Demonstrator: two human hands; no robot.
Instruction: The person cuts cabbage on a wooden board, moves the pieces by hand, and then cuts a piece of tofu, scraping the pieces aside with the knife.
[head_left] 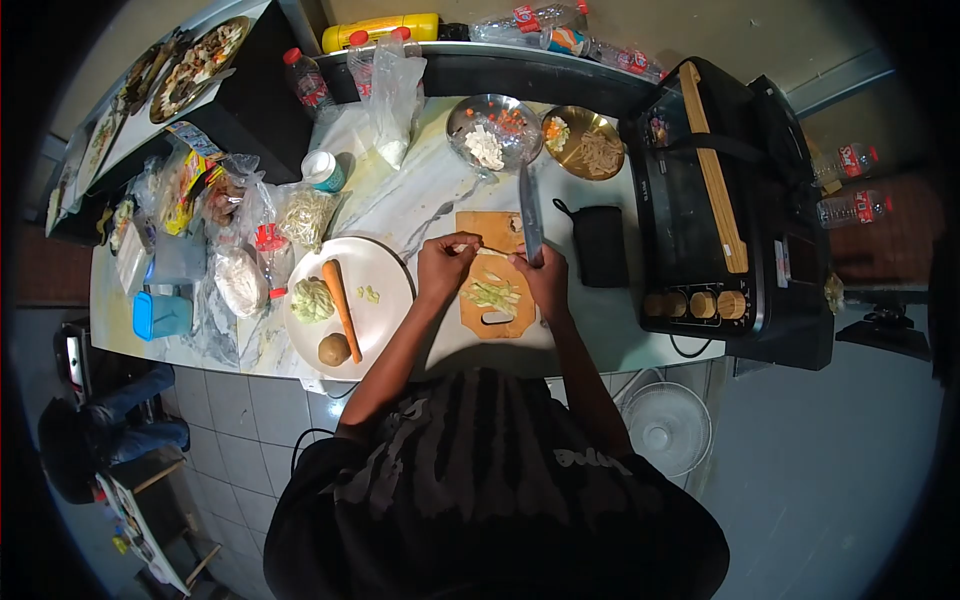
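Note:
Above the wooden cutting board (515,225), my left hand (447,268) is closed on one end of a thin pale strip of vegetable (492,251). The fingertips of my right hand (545,282) touch the strip's other end. That same hand grips a knife (531,212), its broad blade pointing away from me. Below the strip, cut pale-green vegetable pieces (490,296) lie on the board. Left of my left forearm, a large white plate (390,290) bears a carrot (342,310), a round brown potato (334,349), a piece of cabbage (312,300) and small green bits.
Behind the board stand a metal bowl (462,115) and a gold-coloured plate (590,118) with cut food. A black toaster oven (715,200) and black pouch (600,246) are on the right. Bags, a blue-lidded container (162,316) and bottles crowd the left; a person (90,440) is lower left.

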